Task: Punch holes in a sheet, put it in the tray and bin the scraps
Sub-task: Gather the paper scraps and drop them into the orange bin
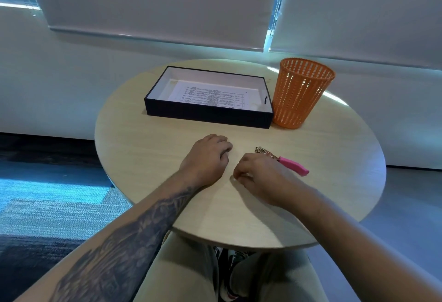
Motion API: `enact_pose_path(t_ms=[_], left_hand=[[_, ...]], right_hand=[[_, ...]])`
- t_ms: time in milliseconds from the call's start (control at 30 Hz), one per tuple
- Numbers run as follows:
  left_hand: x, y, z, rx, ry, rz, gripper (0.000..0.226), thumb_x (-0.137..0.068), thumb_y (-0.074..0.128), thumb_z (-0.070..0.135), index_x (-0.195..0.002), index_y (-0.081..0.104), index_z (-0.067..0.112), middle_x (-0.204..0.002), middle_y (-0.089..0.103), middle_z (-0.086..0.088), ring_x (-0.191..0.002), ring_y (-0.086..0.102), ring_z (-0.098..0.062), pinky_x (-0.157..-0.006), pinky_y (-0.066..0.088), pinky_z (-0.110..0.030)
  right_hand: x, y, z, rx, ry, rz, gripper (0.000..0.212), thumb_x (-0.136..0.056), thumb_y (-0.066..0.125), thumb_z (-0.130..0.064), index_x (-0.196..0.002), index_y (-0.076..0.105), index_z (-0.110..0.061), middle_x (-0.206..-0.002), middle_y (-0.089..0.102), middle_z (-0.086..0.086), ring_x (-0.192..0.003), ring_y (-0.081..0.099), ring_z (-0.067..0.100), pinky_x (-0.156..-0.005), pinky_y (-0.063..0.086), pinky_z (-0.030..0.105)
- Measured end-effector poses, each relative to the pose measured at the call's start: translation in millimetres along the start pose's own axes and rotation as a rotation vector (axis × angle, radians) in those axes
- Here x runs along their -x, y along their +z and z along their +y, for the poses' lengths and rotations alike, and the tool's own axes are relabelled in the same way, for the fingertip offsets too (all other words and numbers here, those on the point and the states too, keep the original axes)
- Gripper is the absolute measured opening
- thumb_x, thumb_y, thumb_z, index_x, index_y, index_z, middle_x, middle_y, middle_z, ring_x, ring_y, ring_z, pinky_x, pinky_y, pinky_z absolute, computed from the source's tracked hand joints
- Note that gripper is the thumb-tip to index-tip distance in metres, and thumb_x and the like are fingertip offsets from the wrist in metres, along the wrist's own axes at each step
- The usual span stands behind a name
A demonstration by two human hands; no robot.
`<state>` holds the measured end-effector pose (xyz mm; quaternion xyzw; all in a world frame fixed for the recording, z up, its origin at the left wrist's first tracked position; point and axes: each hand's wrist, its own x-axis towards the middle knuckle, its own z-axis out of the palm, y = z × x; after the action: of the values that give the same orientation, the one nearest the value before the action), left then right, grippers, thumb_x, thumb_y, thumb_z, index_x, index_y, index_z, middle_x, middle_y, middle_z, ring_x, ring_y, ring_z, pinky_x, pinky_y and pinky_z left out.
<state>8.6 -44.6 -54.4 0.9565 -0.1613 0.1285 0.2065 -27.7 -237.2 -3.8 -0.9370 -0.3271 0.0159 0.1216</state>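
Knees: two legs in pale trousers sat under the near edge at 6 o'clock.
Bench (148, 158): one round, light wood top carried everything.
Left hand (207, 156): one tattooed forearm reached in from 7 o'clock; the hand lay palm down just left of centre, fingers curled under, and whether it held anything could not be told.
Right hand (257, 177): it rested at centre, near the left hand but apart, fingers pinched together on the surface; any scrap between them was too small to tell.
Hole punch (293, 166): one, pink-handled with a metal head, lay just beside the right hand at 3 o'clock.
Tray (208, 114): one dark box stood at 12 o'clock.
Sheet (210, 95): one printed page lay flat inside the tray.
Bin (300, 96): one orange slotted basket stood upright at 1 o'clock, just beside the tray.
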Motion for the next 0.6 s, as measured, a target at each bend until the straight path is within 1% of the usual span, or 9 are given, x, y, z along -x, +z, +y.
enact_pose_path(t_ms=[100, 200, 300, 367, 500, 600], left_hand=[[0.4, 0.4, 0.1, 0.005, 0.007, 0.003, 0.034, -0.092, 0.044, 0.023, -0.118, 0.067, 0.017, -0.133, 0.062, -0.003, -0.126, 0.051, -0.022, -0.107, 0.041, -0.042], [0.5, -0.2, 0.7, 0.003, 0.009, 0.011, 0.033, -0.093, 0.045, 0.023, -0.118, 0.067, 0.017, -0.132, 0.062, -0.003, -0.126, 0.051, -0.021, -0.107, 0.041, -0.042], [1.4, -0.4, 1.1, 0.012, 0.026, 0.04, 0.028, -0.091, 0.048, 0.018, -0.11, 0.069, 0.013, -0.121, 0.066, -0.003, -0.117, 0.054, -0.023, -0.1, 0.043, -0.041], [1.5, -0.4, 1.2, 0.018, 0.03, 0.048, 0.028, -0.091, 0.05, 0.017, -0.11, 0.069, 0.012, -0.12, 0.066, -0.003, -0.116, 0.055, -0.023, -0.1, 0.043, -0.04], [0.7, 0.1, 1.0, 0.017, 0.023, 0.047, 0.029, -0.091, 0.05, 0.018, -0.112, 0.069, 0.015, -0.124, 0.065, -0.001, -0.118, 0.054, -0.022, -0.101, 0.043, -0.04], [0.3, 0.5, 0.6, 0.017, 0.015, 0.04, 0.029, -0.091, 0.05, 0.019, -0.112, 0.069, 0.016, -0.125, 0.065, 0.001, -0.119, 0.053, -0.02, -0.102, 0.041, -0.037]], right_hand=[[1.1, -1.0, 0.4, -0.037, 0.038, 0.03, 0.019, -0.099, 0.058, -0.022, -0.108, 0.075, -0.023, -0.107, 0.066, -0.005, -0.096, 0.062, 0.015, -0.088, 0.054, 0.037], [1.4, -2.7, -3.4, -0.018, 0.071, 0.027, 0.018, -0.099, 0.058, -0.026, -0.109, 0.074, -0.024, -0.107, 0.065, -0.004, -0.096, 0.063, 0.016, -0.087, 0.054, 0.037], [-1.0, -3.5, -14.4, 0.132, 0.099, -0.02, 0.025, -0.101, 0.052, -0.037, -0.108, 0.072, -0.024, -0.102, 0.067, -0.001, -0.093, 0.064, 0.02, -0.08, 0.056, 0.041], [-5.6, -3.9, -21.5, 0.267, 0.115, -0.032, 0.028, -0.102, 0.049, -0.039, -0.105, 0.071, -0.022, -0.098, 0.069, 0.002, -0.09, 0.067, 0.024, -0.073, 0.055, 0.038], [-15.3, -3.5, -30.7, 0.438, 0.095, -0.054, 0.021, -0.104, 0.049, -0.032, -0.101, 0.067, -0.021, -0.094, 0.07, 0.003, -0.084, 0.068, 0.025, -0.062, 0.046, 0.033], [-18.4, -4.1, -32.1, 0.483, 0.077, -0.065, 0.017, -0.103, 0.05, -0.024, -0.101, 0.066, -0.019, -0.092, 0.068, 0.004, -0.081, 0.067, 0.024, -0.059, 0.043, 0.033]])
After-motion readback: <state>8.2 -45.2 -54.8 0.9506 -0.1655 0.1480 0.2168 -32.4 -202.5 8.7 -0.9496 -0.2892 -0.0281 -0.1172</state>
